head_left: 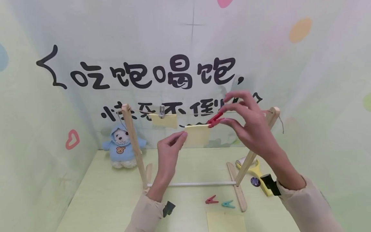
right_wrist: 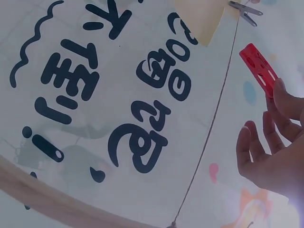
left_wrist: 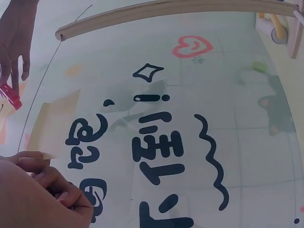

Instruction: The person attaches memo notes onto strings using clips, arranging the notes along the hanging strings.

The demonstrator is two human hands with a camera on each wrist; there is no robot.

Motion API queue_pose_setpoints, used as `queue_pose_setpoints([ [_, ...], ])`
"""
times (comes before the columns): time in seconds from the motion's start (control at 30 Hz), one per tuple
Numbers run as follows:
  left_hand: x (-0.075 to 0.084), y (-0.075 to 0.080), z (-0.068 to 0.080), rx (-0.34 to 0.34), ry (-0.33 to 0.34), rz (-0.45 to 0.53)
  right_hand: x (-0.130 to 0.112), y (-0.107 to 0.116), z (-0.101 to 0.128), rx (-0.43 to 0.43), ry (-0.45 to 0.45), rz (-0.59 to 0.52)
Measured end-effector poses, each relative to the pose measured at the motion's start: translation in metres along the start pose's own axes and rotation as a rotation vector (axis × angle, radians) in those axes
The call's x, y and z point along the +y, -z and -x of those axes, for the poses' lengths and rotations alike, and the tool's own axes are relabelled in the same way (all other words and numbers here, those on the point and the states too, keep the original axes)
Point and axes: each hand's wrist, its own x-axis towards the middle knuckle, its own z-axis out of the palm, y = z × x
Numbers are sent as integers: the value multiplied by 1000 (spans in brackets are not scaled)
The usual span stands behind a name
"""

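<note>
My left hand (head_left: 170, 149) pinches a pale yellow paper note (head_left: 197, 135) at its left edge, holding it up in front of the string. In the left wrist view the note (left_wrist: 54, 126) rises from the fingertips, close beside the string (left_wrist: 39, 97). Between thumb and fingers, my right hand (head_left: 249, 124) grips a red clothespin (head_left: 215, 120), whose tip overlaps the note's upper right corner in the head view. Another yellow note (head_left: 166, 121) hangs on the string under a grey clothespin (head_left: 162, 111), left of the held one.
A wooden post (head_left: 134, 145) stands at each end of the string, with a white rod (head_left: 203, 184) joining them below. On the table lie a red clothespin (head_left: 211, 199), a teal clothespin (head_left: 228, 204) and a yellow sheet (head_left: 226, 222). A plush toy (head_left: 123, 149) and yellow-handled roller (head_left: 256, 170) sit behind.
</note>
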Motion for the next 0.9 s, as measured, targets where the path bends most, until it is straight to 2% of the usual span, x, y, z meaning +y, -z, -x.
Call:
queue_pose_setpoints([
  [0.13,7,-4,-5,4,4,91,0,-4,-18,30,12,27],
  [0.23,13,-5,-6,12,5,122,0,-7,-28,27,16,38],
  [0.63,22,-5,-10,13,-14,108,5,-25,-43,-50,-3,67],
  [0.9,24,-5,-11,17,-17,124,3,-33,-48,-78,43,103],
])
